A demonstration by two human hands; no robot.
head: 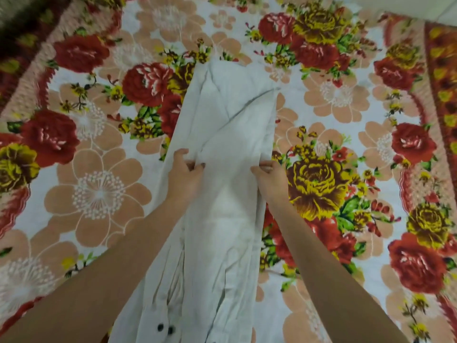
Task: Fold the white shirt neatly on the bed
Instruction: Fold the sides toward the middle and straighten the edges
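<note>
Worked on the white shirt (230,120), laid as a long narrow strip down the middle of the bed (346,100), running from the near edge toward the far edge and stopping well short of it. Had both sides of the shirt turned inward, with a diagonal crease across the far half and looser wrinkles toward the near edge. Pinched a ridge of cloth at the strip's left side with the left hand (184,173), thumb and fingers curled onto the fabric. Gripped the strip's right edge with the right hand (270,178), fingers curled round the cloth, about level with the left. Held the two hands apart, with the strip's width between them and both forearms reaching in from the near edge. Saw two dark buttons (165,328) on the crumpled left part, close to the near edge. Noted a floral bedspread (99,194) under everything, red and yellow roses and peach blossoms on white, with a red border band (442,95) along the right edge.
</note>
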